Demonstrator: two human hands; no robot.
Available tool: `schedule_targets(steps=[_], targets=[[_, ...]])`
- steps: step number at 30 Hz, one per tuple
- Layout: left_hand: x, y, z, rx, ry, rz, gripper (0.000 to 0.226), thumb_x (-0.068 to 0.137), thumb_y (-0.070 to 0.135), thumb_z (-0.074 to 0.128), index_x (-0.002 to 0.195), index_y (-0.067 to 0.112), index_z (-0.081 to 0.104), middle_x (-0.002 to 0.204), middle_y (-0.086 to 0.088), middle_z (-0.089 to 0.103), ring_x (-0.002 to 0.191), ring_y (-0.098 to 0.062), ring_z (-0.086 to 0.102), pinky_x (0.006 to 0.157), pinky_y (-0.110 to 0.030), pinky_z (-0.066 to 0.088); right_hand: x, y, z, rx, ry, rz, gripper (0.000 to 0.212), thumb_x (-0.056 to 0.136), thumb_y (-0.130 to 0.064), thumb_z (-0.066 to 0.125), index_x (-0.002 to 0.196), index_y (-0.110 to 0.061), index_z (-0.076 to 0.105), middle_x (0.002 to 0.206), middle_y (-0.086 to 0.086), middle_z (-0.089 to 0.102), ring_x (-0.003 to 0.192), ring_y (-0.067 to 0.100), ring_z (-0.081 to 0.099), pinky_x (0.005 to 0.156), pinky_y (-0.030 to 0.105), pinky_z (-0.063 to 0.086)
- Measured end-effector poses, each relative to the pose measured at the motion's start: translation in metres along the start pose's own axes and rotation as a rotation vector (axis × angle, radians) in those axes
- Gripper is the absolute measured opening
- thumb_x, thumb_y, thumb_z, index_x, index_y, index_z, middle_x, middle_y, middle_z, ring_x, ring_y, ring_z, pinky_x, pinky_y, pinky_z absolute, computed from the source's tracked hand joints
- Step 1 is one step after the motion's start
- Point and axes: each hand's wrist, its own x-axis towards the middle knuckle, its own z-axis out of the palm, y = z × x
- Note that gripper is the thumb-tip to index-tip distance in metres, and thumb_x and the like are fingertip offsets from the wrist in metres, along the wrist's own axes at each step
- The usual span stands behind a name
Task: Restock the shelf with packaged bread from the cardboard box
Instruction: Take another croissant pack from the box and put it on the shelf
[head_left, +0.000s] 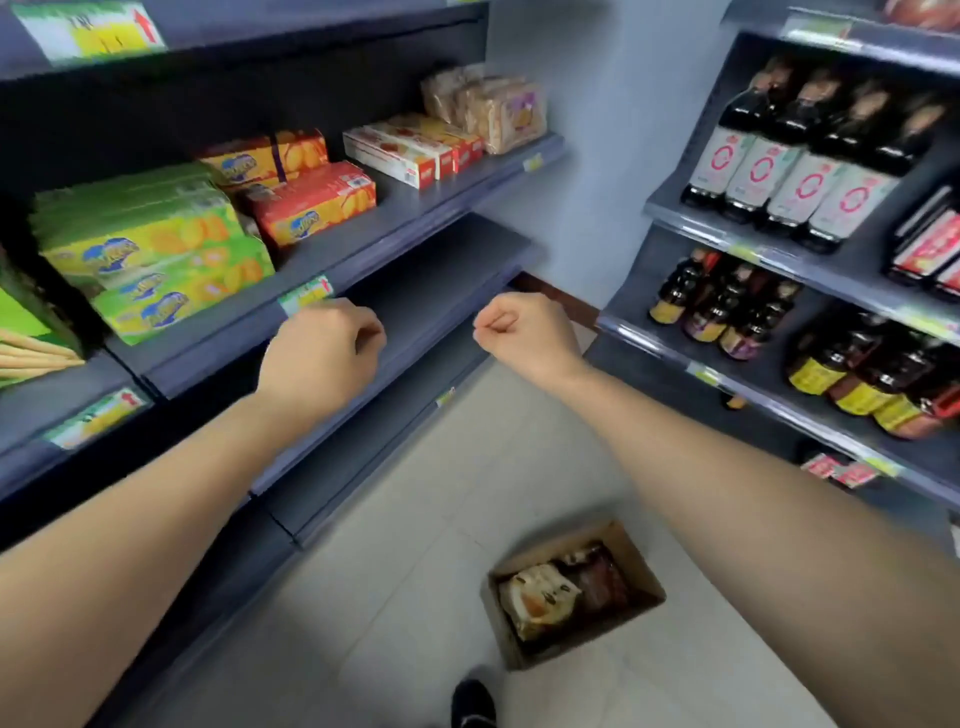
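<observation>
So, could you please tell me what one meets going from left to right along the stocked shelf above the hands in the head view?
green boxes → orange boxes → white-and-red boxes → bread packs

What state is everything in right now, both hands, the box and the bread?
left hand: fingers curled, holding nothing
right hand: closed fist, holding nothing
cardboard box: open, on the floor
bread in box: lying inside, unshelved
bread on shelf: standing, right end
</observation>
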Motion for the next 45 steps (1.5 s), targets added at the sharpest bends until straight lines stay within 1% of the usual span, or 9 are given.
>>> schedule_targets(steps=[4,8,13,18,23,29,36,40,45], targets=[[-0.032,0.024,0.063,-0.062,-0.141,0.004,0.011,0.084,0.007,0.059,0.080,0.007,0.069,0.080,-0.010,0.062,0.077,-0.033,0.057,0.065,-0.040,0.050,-0.043,0.069,0.009,0.006,0.009,0.140,0.006,0.080,-0.010,0.069,0.077,-0.014,0.073,0.073,-0.007,0.069,0.080,0.016,0.068,0.077,0.033,0.055],[-0.059,0.048,0.128,-0.097,-0.284,-0.019,0.014,0.087,0.009,0.055,0.079,0.009,0.067,0.078,-0.002,0.057,0.077,-0.026,0.055,0.062,-0.035,0.046,-0.081,0.138,0.016,0.016,-0.016,0.256,0.007,0.080,-0.011,0.068,0.080,-0.012,0.075,0.086,-0.001,0.074,0.085,0.019,0.068,0.081,0.036,0.054],[-0.083,0.081,0.214,-0.099,-0.471,-0.077,0.018,0.092,0.015,0.053,0.093,0.013,0.071,0.096,-0.003,0.067,0.092,-0.025,0.058,0.074,-0.035,0.050,-0.119,0.224,0.019,-0.005,-0.154,0.491,0.009,0.085,-0.018,0.063,0.087,-0.019,0.072,0.087,-0.007,0.068,0.089,0.013,0.063,0.074,0.023,0.044],[-0.110,0.113,0.305,-0.058,-0.656,-0.120,0.021,0.095,0.024,0.048,0.099,0.020,0.069,0.104,0.002,0.066,0.102,-0.021,0.056,0.084,-0.036,0.049,-0.151,0.316,0.040,-0.116,-0.175,0.663,0.020,0.089,-0.020,0.054,0.092,-0.011,0.072,0.093,0.005,0.072,0.091,0.023,0.065,0.085,0.036,0.052],[-0.142,0.118,0.404,0.017,-0.801,-0.035,0.025,0.096,0.028,0.047,0.103,0.024,0.070,0.103,0.004,0.068,0.097,-0.020,0.061,0.087,-0.035,0.048,-0.182,0.402,0.088,-0.091,-0.245,0.783,0.019,0.091,-0.020,0.053,0.095,-0.022,0.072,0.098,-0.002,0.071,0.092,0.020,0.064,0.079,0.029,0.051],[-0.183,0.087,0.533,0.110,-0.969,-0.016,0.027,0.096,0.031,0.044,0.106,0.025,0.069,0.107,0.003,0.068,0.099,-0.020,0.062,0.089,-0.038,0.048,-0.208,0.489,0.186,-0.053,-0.331,0.928,0.022,0.094,-0.021,0.049,0.105,-0.018,0.068,0.105,0.002,0.069,0.100,0.023,0.062,0.086,0.035,0.052],[-0.228,0.029,0.685,0.158,-1.225,-0.135,0.032,0.096,0.031,0.048,0.122,0.016,0.058,0.125,-0.008,0.055,0.112,-0.029,0.054,0.089,-0.041,0.049,-0.219,0.590,0.316,0.243,-0.361,1.174,0.038,0.091,-0.036,0.058,0.124,-0.018,0.061,0.121,-0.001,0.064,0.111,0.021,0.059,0.094,0.034,0.048],[-0.253,-0.002,0.762,0.148,-1.316,-0.161,0.044,0.096,0.038,0.048,0.128,0.008,0.049,0.129,-0.015,0.051,0.118,-0.031,0.050,0.097,-0.042,0.045,-0.217,0.636,0.373,0.533,-0.217,1.467,0.050,0.088,-0.036,0.065,0.131,-0.014,0.053,0.124,0.004,0.060,0.109,0.024,0.058,0.093,0.037,0.052],[-0.258,-0.007,0.806,0.107,-1.328,-0.542,0.062,0.099,0.043,0.034,0.150,0.010,0.020,0.144,-0.017,0.041,0.133,-0.037,0.037,0.109,-0.047,0.034,-0.218,0.664,0.410,0.861,-0.089,1.697,0.062,0.085,-0.034,0.071,0.137,-0.014,0.044,0.131,0.007,0.054,0.117,0.029,0.055,0.091,0.041,0.054]])
